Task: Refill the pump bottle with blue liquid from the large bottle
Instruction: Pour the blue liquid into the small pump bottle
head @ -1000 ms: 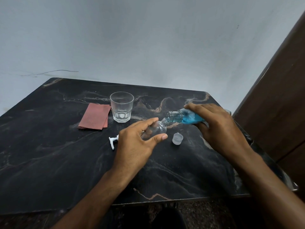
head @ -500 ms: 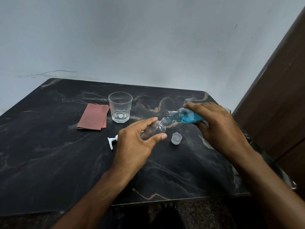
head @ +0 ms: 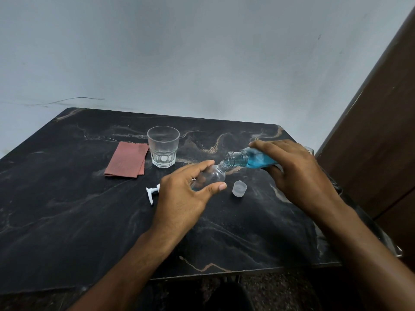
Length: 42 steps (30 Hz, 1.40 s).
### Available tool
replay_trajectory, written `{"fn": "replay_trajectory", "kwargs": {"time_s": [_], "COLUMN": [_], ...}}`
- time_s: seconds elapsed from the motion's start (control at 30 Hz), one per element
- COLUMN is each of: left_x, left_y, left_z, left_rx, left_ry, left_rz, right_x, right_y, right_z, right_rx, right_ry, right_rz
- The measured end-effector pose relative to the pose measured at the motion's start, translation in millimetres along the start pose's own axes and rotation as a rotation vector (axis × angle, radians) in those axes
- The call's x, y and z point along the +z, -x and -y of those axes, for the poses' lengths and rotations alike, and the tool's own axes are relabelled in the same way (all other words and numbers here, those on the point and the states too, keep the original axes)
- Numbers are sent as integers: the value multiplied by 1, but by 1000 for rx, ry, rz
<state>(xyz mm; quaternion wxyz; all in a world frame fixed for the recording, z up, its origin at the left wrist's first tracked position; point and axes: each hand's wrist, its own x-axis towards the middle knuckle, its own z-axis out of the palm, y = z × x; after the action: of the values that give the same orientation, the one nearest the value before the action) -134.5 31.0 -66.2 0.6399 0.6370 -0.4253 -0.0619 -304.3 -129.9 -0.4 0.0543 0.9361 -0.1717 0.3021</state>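
Far left on the dark marble table [head: 56, 198]: a folded reddish cloth [head: 126, 159], lying flat. Just right of it, an upright clear glass tumbler [head: 163, 147]; contents, if any, cannot be made out.

Nearer and right of the cloth: a white pump head [head: 152, 192] lying on the table. Only its nozzle end shows; the rest is hidden behind your left hand [head: 186, 194].

Your left hand is curled round the small clear pump bottle [head: 212, 175], thumb on the near side, fingers over the far side. The bottle is tilted, open neck pointing far-right. Its lower body is covered by your hand, so any liquid level inside is hard to read.

Just right of your thumb tip: a small translucent cap [head: 239, 188], open side up, on the table.

Your right hand [head: 294, 173] grips the large bottle [head: 249, 159] from above, tipped nearly level, mouth toward the left. Its mouth sits at the pump bottle's neck; whether the two rims touch cannot be told. Blue liquid [head: 258, 161] fills the visible shoulder; the base is hidden under your hand. No stream is discernible between the mouths.

Far right: a brown wooden panel [head: 377, 142], cut off by the frame edge.
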Motion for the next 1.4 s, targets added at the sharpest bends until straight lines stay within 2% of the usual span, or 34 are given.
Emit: {"fn": "replay_trajectory", "kwargs": {"time_s": [1.4], "left_x": [-3], "left_y": [0], "left_z": [4], "left_rx": [-21], "left_ry": [37], "left_rz": [3], "right_x": [-5], "right_y": [-5], "right_z": [7], "right_rx": [-39], "right_ry": [22], "right_rz": [-10]}}
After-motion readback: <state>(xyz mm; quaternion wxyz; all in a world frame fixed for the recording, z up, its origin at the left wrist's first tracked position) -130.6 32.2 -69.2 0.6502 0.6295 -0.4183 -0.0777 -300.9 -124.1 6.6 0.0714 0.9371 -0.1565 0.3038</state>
